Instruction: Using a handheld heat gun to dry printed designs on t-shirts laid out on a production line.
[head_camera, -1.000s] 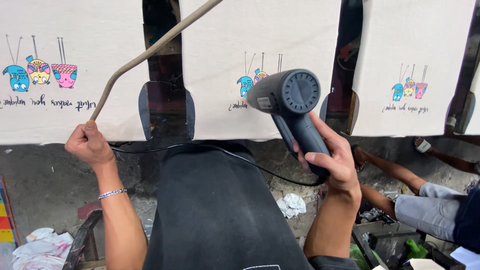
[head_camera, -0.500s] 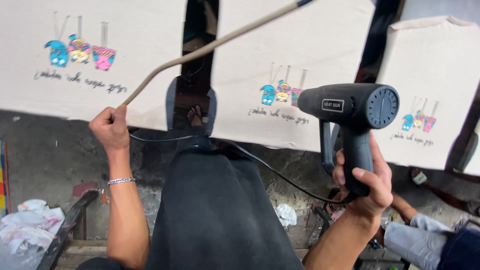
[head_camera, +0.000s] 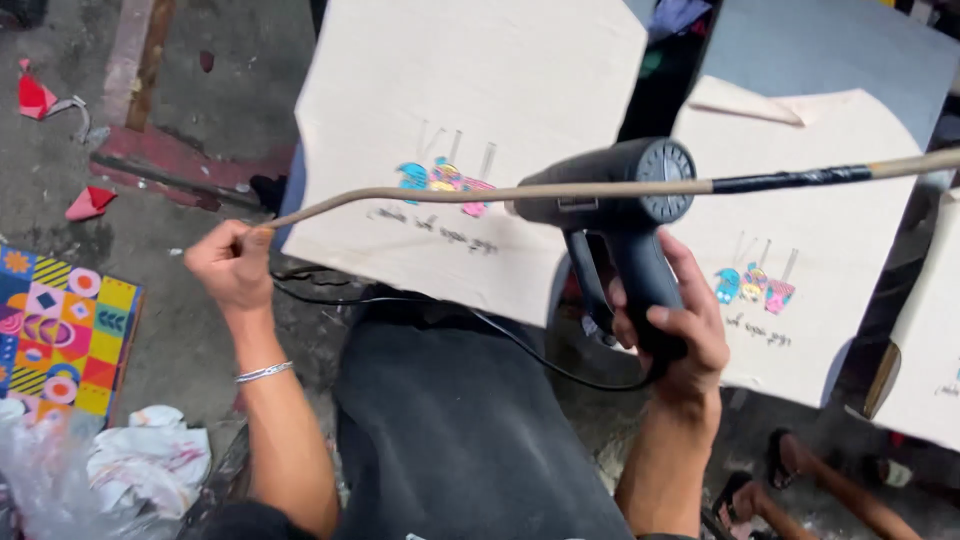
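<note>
My left hand (head_camera: 232, 265) stays clenched around the end of the long rod (head_camera: 560, 190), which has swung down and now runs level across the printed cloth panel (head_camera: 480, 100). My right hand (head_camera: 675, 325) keeps gripping the dark heat gun (head_camera: 615, 200), its nozzle now turned left toward that panel's colourful print (head_camera: 440, 180), so this print looks next for heating.

My bare arms, one bracelet

My left hand (head_camera: 232, 268) and right hand (head_camera: 672, 325) wear no gloves or sleeves. A thin silver chain bracelet (head_camera: 263, 372) circles my left wrist; dark grey cloth covers my lap.
</note>
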